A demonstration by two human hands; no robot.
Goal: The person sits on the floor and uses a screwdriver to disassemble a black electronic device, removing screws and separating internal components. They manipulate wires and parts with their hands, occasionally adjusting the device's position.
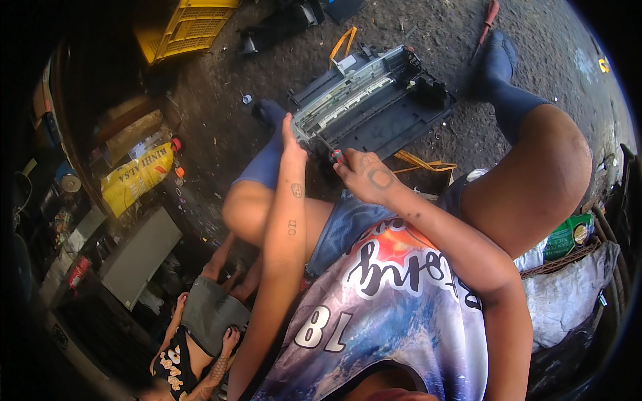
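A partly stripped printer chassis [374,100], dark grey with pale metal rails along its length, lies on the ground between my legs. My left hand [293,138] rests along its left end, fingers stretched out and partly hidden by the edge-on view. Closed round the red and dark handle of a screwdriver [337,156] is my right hand [366,177], at the near left corner of the chassis. The thin shaft points toward that corner; whether its tip touches a screw is too small to tell.
Another red-handled tool [490,13] lies by my right foot. Orange strapping [424,162] is near the chassis. A black plastic part [281,27] and yellow crate [184,33] stand beyond. At lower left, another person's hands [231,339] touch a grey panel [212,314]. White sack [568,294] at right.
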